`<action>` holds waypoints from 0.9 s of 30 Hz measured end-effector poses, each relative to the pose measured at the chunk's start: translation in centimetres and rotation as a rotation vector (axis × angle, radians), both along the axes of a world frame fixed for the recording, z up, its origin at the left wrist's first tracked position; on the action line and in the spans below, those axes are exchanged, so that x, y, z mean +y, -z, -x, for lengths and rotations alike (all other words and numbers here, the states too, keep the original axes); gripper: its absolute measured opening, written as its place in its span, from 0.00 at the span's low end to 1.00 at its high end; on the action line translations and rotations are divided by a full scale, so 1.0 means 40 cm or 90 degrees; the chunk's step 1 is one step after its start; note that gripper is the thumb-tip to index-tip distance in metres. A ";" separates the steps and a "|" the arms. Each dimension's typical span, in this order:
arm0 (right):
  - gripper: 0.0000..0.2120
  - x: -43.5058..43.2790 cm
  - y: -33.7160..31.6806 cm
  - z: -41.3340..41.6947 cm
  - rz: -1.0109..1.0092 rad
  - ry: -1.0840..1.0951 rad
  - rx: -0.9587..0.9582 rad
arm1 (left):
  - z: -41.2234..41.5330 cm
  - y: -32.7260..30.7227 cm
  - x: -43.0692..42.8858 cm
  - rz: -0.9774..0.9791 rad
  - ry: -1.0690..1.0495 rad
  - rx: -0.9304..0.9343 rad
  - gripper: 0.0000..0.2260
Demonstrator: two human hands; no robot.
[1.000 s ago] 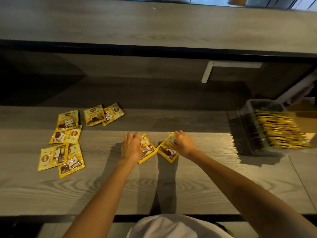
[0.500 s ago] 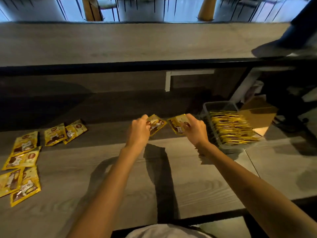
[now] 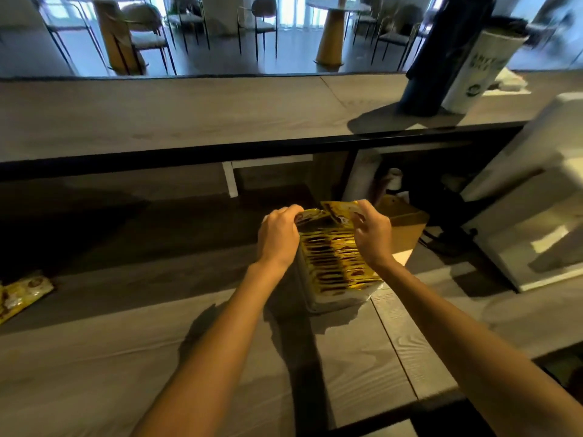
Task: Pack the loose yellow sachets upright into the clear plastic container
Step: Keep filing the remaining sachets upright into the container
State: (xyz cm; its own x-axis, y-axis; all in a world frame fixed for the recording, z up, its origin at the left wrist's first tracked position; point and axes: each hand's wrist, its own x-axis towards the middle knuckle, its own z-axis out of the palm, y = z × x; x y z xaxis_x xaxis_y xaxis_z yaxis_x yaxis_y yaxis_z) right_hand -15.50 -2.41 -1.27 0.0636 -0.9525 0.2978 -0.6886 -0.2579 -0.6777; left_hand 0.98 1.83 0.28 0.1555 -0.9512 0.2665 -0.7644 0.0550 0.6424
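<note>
Yellow sachets in left hand and right hand, over container.

The container stands on the table with a row of sachets in it. Above its far end the left hand holds a sachet, the right hand a second sachet. Loose sachets lie far left.

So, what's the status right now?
Left hand pinches a yellow sachet, right hand a second sachet. Both over far end of the clear plastic container. Nothing in the way. Loose sachets lie far left.
</note>
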 end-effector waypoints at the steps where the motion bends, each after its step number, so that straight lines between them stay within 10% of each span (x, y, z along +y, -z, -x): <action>1: 0.08 -0.022 0.008 0.015 -0.006 -0.001 0.006 | 0.015 0.006 -0.017 -0.005 0.001 -0.005 0.15; 27: 0.13 -0.251 0.098 0.027 -0.259 -0.279 0.240 | 0.048 0.154 -0.195 -0.357 0.058 -0.017 0.16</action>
